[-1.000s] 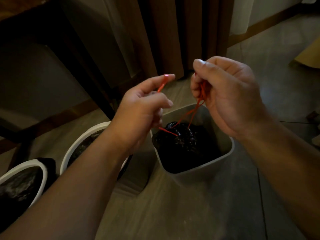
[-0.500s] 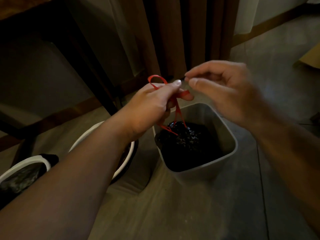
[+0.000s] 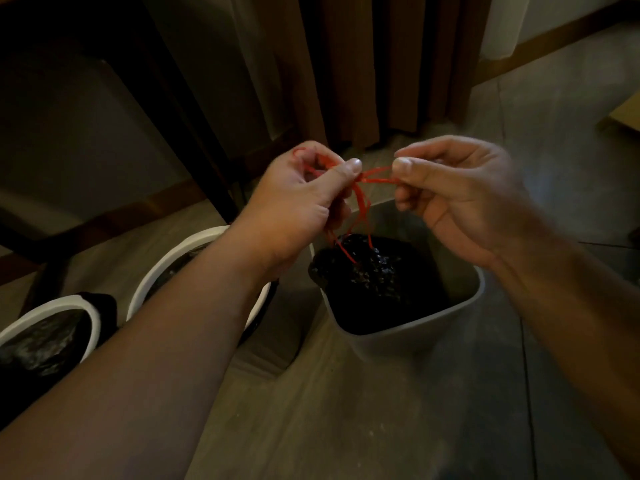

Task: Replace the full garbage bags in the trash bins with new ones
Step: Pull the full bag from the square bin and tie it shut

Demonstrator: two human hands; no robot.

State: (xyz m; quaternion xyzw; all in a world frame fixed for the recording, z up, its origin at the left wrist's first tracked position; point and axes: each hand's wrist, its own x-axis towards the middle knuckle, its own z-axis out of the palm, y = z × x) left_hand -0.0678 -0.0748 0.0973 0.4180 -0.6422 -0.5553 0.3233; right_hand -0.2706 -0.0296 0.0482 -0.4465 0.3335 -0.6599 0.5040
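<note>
At far left a round white-rimmed bin [image 3: 69, 304] holds black plastic, with a second round white-rimmed bin [image 3: 162, 261] just beside it. The left hand [image 3: 298, 209] pinches the thin red plastic drawstrings [image 3: 363, 202] between thumb and curled fingers, and the right hand [image 3: 457, 199] pinches their other end. The strings run down to the gathered black garbage bag [image 3: 377, 278] inside the square grey plastic bin [image 3: 415, 325].

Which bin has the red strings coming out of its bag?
The square grey plastic bin. Thin red drawstrings run up from its black garbage bag to the left hand and right hand; the two round white-rimmed bins beside it show none.
</note>
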